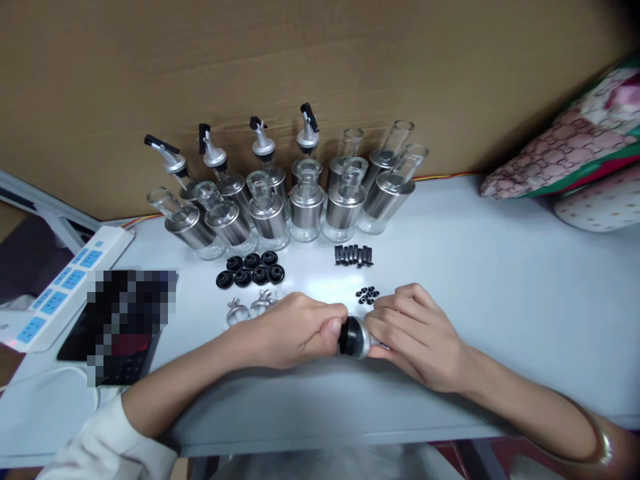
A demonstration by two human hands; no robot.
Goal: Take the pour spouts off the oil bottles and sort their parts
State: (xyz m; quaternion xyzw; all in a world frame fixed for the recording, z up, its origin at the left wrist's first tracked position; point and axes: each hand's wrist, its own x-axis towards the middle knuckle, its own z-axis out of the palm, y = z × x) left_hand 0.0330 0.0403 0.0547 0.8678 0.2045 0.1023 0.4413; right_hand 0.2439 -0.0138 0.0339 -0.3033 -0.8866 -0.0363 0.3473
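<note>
Between my hands, above the table's front part, is a pourer top (356,337) with a black stopper and a silver cap, lying sideways. My left hand (305,330) pinches its black end with thumb and forefinger. The silver end is gripped by the curled fingers of my right hand (417,337), which hide its spout. Silver caps (237,311) lie beyond my left forearm, partly covered. Black stoppers (243,277) sit in two rows behind them. Small black rings (367,295) lie just past my right fingers, and black levers (353,255) are lined up farther back.
Several glass bottles with metal sleeves (307,205) stand in rows at the back, some topped with pourers (263,143). At left are a power strip (70,287) and a dark tablet-like device (120,327). Patterned fabric (565,147) lies at the right before a cardboard wall (300,60).
</note>
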